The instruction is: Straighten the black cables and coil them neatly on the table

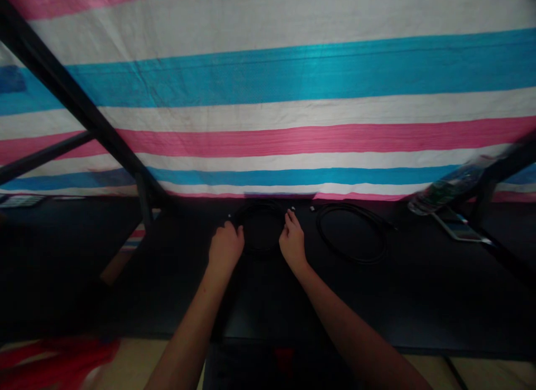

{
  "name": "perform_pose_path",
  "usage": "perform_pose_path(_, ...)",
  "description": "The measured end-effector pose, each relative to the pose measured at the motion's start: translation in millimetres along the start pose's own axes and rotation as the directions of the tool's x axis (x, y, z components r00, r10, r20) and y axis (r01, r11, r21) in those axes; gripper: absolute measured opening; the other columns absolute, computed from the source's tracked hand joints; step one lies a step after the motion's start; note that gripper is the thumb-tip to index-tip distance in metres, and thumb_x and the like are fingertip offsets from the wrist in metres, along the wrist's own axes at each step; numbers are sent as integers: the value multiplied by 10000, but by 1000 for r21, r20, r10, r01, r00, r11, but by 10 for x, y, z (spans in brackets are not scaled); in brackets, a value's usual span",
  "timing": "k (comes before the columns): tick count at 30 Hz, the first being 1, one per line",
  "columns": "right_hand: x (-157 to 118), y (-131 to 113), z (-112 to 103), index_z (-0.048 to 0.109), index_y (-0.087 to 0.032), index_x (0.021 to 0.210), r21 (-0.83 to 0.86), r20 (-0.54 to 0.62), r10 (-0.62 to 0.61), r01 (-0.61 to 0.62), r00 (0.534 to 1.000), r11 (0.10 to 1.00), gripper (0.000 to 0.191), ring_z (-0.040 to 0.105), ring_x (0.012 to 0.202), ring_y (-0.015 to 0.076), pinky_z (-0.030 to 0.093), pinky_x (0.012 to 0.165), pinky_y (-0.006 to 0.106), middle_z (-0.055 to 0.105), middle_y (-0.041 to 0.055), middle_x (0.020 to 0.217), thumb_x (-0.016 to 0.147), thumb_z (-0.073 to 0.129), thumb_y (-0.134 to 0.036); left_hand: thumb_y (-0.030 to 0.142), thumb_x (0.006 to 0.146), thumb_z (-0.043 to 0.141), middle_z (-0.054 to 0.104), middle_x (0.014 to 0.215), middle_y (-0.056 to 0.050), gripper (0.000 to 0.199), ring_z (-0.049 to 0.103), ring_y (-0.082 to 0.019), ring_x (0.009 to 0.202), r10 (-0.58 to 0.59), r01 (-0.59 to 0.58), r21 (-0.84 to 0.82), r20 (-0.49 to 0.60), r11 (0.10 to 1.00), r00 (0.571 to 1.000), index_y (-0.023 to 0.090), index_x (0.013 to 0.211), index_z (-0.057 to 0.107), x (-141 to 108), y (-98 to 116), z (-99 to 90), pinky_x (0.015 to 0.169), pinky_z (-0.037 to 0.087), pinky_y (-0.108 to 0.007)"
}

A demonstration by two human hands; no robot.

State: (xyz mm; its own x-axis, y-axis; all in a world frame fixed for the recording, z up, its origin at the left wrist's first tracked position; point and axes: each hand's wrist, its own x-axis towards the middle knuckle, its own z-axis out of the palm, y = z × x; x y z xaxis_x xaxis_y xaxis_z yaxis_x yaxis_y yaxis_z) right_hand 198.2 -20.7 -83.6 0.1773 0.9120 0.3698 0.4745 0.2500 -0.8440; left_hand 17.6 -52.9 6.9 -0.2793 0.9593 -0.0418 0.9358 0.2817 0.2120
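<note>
A coiled black cable [260, 205] lies on the dark table, low in contrast against it. My left hand [226, 245] is closed on the left side of this coil, thumb toward the inside. At the coil's right side my right hand [293, 240] grips it with bent fingers. Small pale connector ends [292, 208] show near the hands. A second coiled black cable [371, 261] lies flat to the right, apart from my right hand, with a light plug [312, 208] at its upper left.
The black table [268, 306] stretches across the view. At the right, a clear plastic bottle [446, 190] stands by a phone-like device [460, 229]. A dark metal frame bar [90, 122] slants down at the left. Behind hangs a striped sheet [293, 71]. Red cloth [62, 359] shows below left.
</note>
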Motion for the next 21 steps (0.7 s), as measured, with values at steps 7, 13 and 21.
perform_pose_path(7,13,-66,-56,660,-109,1306,-55,48,-59,62,997,997,480,347,1481,272,281,1203,541,593,157,1425,896,410,-102,393,962,446,710,923,-207,390,705,-389,866,78,-81,-32,-81,996,994,109,961,714,-66,-102,-39,710,551,-470)
perform_pose_path(13,48,-50,-100,688,-131,1259,-88,94,-67,75,993,993,406,396,1453,302,346,1134,558,599,182,1413,945,436,-183,346,940,507,663,1265,-220,455,617,-352,1186,150,-189,-175,-218,966,964,88,1298,615,231,-211,125,1022,475,-455)
perform_pose_path(21,60,-48,-115,721,-165,1190,-188,100,-104,121,990,975,355,429,1432,307,376,1107,542,606,152,1415,955,459,-211,288,854,637,770,1111,-117,285,714,-302,1037,166,-243,-470,-198,848,966,184,1087,765,753,-287,323,973,529,-410)
